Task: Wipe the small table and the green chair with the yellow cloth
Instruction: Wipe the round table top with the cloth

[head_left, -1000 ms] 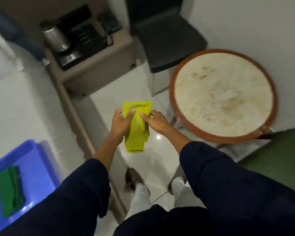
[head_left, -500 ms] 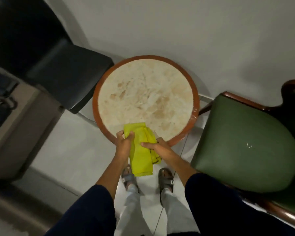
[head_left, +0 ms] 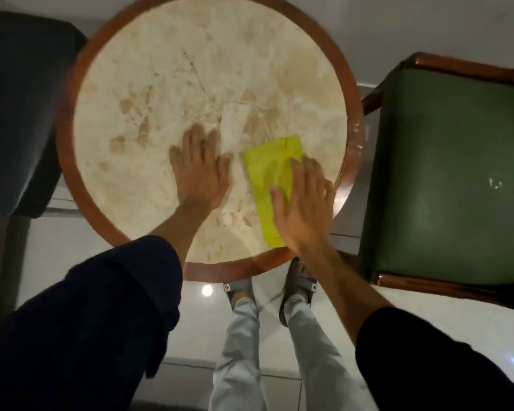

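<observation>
The small round table (head_left: 161, 69) has a pale marbled top with brown stains and a brown wooden rim. The folded yellow cloth (head_left: 264, 173) lies flat on its near right part. My right hand (head_left: 304, 203) presses down on the cloth with spread fingers and covers the cloth's right side. My left hand (head_left: 199, 170) rests flat on the bare tabletop just left of the cloth, fingers apart, holding nothing. The green chair (head_left: 445, 173), with a padded seat and a wooden frame, stands right beside the table on the right.
A dark padded chair (head_left: 21, 114) stands against the table's left side. A pale wall runs behind the table. My feet in grey sandals (head_left: 241, 289) stand on the white tiled floor (head_left: 72, 256) at the table's near edge.
The view closed in on the table. The cloth went from hanging between both hands to lying flat on the tabletop under my right hand. My left hand let go and rests on the table.
</observation>
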